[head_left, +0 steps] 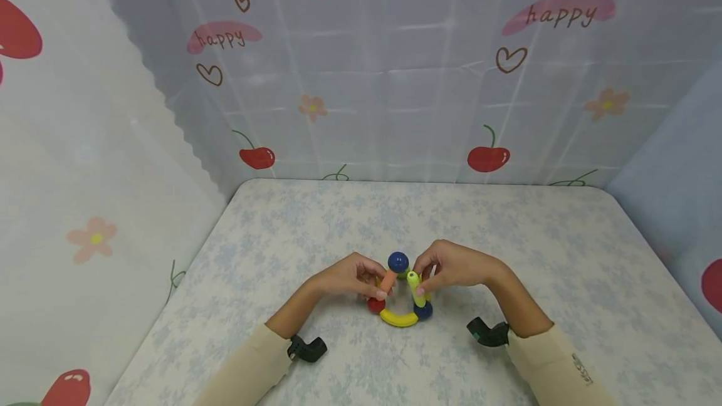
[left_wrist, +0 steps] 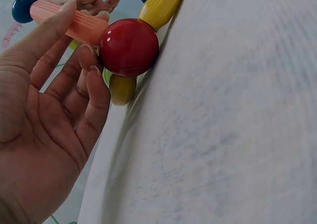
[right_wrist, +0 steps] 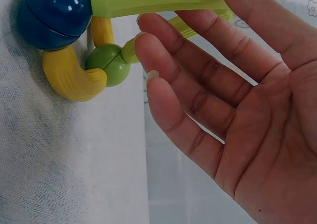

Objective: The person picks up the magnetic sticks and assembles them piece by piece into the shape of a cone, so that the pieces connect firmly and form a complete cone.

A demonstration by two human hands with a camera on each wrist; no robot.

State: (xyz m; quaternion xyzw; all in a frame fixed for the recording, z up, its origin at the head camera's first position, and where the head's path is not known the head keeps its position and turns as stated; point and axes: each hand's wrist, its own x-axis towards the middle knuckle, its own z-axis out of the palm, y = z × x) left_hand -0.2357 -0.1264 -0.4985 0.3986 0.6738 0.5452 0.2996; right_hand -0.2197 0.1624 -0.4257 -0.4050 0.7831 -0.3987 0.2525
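Observation:
My left hand (head_left: 351, 274) pinches an orange rod (head_left: 387, 283) between thumb and fingers. That rod rises at a slant from a red ball (left_wrist: 130, 46) on the table, and a blue ball (head_left: 398, 262) caps its upper end. On the other side, a yellow-green rod (head_left: 417, 290) stands on a second blue ball (right_wrist: 53, 17), with my right hand (head_left: 459, 265) pinching it. Its top end is bare in the head view. A curved yellow rod (head_left: 398, 319) links the red ball to the lower blue one. A green ball (right_wrist: 109, 65) sits at the back of this ring.
The toy ring lies on a table (head_left: 293, 224) with a pale blue floral cover. A patterned curtain (head_left: 395, 99) hangs behind the table's far edge, and more curtain runs along both sides. Each wrist carries a black camera mount (head_left: 307, 349).

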